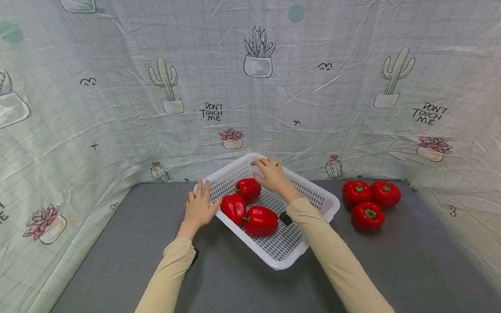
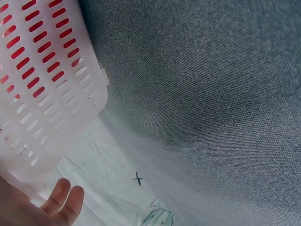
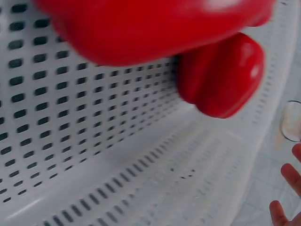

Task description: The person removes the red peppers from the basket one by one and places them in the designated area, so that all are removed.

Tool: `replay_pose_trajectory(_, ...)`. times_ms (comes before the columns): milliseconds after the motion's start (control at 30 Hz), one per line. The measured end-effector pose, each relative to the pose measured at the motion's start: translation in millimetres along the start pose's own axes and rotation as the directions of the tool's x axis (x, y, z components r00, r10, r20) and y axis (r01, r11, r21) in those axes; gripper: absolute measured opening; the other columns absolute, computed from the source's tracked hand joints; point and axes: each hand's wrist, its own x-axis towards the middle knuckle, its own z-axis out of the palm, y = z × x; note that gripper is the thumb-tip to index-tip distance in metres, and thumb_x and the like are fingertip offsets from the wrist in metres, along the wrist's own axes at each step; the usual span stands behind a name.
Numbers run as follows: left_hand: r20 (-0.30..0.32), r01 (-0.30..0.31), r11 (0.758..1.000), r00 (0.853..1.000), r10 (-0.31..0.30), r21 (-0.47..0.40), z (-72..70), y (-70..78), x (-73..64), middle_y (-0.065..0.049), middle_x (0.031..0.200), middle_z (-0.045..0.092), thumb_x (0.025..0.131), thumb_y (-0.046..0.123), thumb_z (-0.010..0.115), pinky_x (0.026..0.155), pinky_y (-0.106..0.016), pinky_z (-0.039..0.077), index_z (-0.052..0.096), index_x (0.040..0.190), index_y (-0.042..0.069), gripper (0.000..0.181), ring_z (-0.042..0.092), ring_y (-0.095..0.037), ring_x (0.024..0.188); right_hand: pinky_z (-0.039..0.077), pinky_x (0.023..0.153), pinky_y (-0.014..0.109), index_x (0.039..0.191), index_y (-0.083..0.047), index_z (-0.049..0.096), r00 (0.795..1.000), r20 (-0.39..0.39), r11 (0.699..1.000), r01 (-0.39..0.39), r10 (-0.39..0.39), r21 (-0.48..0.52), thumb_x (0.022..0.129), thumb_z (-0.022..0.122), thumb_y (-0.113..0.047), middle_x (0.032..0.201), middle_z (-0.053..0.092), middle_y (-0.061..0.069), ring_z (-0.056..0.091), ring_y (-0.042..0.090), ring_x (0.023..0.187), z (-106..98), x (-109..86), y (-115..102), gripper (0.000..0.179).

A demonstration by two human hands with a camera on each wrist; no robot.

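A white slotted plastic basket [image 1: 279, 264] sits at an angle on the grey table with three red bell peppers [image 1: 261, 221] in its left half. My left hand [image 1: 199, 208] lies at the basket's left corner, fingers spread and thumb at the rim. In the left wrist view, its fingertips [image 2: 71, 207] show beside the basket wall [image 2: 61, 110]. Over the far part of the basket, my right hand [image 1: 273, 175] reaches across with its fingers loosely bent near the far rim. Its fingers [image 3: 291, 178] appear beyond the basket edge in the right wrist view, with nothing held.
Three more red bell peppers [image 1: 367, 217] stand clustered on the table to the right of the basket. A printed cactus curtain [image 1: 273, 105] hangs behind and along both sides of the grey table [image 1: 241, 301].
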Motion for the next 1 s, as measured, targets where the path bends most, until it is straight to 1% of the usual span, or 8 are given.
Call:
replay_pose_trajectory(200,-0.005,-0.004,1.0,1.0,0.004,-0.003,-1.2,1.5,-0.1,-0.019,0.149,0.008,0.089,0.043,0.042,0.092,-0.06,0.027,0.012,0.144,0.005,0.073,0.023,-0.044,0.121,0.031,0.092,0.058,0.131,-0.021,0.044,0.992,0.116,0.992,0.054,-0.041,-0.114,0.09,0.048,-0.031,0.134,0.045,0.003,0.041,0.025,0.122,15.2,-0.5,3.6,0.042)
replay_pose_trajectory(300,-0.009,-0.005,1.0,1.0,0.005,0.0,-1.1,1.5,-0.3,-0.019,0.149,0.008,0.089,0.042,0.042,0.092,-0.06,0.028,0.012,0.143,0.004,0.073,0.024,-0.044,0.119,0.028,0.096,0.058,0.135,-0.023,0.038,0.983,0.182,0.988,0.058,-0.031,-0.143,0.091,0.047,-0.035,0.139,0.04,0.003,0.036,0.025,0.127,20.0,-1.3,2.9,0.047)
replay_pose_trajectory(400,-0.007,-0.005,1.0,1.0,0.005,0.001,-0.9,1.4,-0.5,-0.019,0.149,0.007,0.089,0.042,0.042,0.091,-0.06,0.028,0.012,0.143,0.004,0.073,0.025,-0.044,0.118,0.025,0.099,0.059,0.137,-0.024,0.034,0.974,0.225,0.986,0.062,-0.027,-0.152,0.09,0.047,-0.036,0.142,0.036,0.003,0.034,0.027,0.129,23.2,-2.3,0.5,0.05)
replay_pose_trajectory(600,-0.005,-0.008,1.0,1.0,0.008,0.01,-1.3,0.1,-0.6,-0.02,0.149,0.007,0.089,0.042,0.042,0.09,-0.06,0.029,0.012,0.143,0.003,0.073,0.025,-0.044,0.117,0.021,0.099,0.063,0.139,-0.024,0.03,0.955,0.288,0.98,0.119,-0.069,-0.16,0.09,0.049,-0.035,0.143,0.034,0.001,0.032,0.025,0.13,27.3,-3.5,-5.7,0.054)
replay_pose_trajectory(767,-0.009,-0.011,1.0,1.0,0.011,0.008,-1.1,-0.5,0.3,-0.02,0.149,0.007,0.089,0.042,0.043,0.09,-0.06,0.029,0.012,0.143,0.003,0.073,0.025,-0.045,0.118,0.023,0.099,0.062,0.138,-0.032,0.031,0.942,0.324,0.966,0.161,-0.089,-0.2,0.088,0.051,-0.034,0.141,0.037,0.001,0.033,0.023,0.127,28.9,-5.9,-10.1,0.054)
replay_pose_trajectory(867,-0.007,-0.005,1.0,1.0,0.005,0.005,-0.4,-0.4,0.5,-0.02,0.149,0.007,0.089,0.041,0.043,0.091,-0.06,0.028,0.012,0.143,0.003,0.073,0.025,-0.044,0.118,0.025,0.098,0.06,0.136,-0.035,0.034,0.938,0.334,0.957,0.174,-0.089,-0.234,0.086,0.055,-0.036,0.139,0.038,0.002,0.035,0.024,0.125,28.5,-7.6,-12.5,0.055)
replay_pose_trajectory(1000,-0.004,-0.004,1.0,1.0,0.004,-0.001,0.3,0.6,0.3,-0.02,0.149,0.008,0.089,0.04,0.044,0.092,-0.06,0.028,0.012,0.143,0.003,0.073,0.025,-0.044,0.117,0.026,0.099,0.059,0.133,-0.035,0.039,0.939,0.336,0.958,0.159,-0.073,-0.238,0.082,0.06,-0.037,0.137,0.04,0.005,0.036,0.025,0.124,27.5,-9.4,-13.9,0.056)
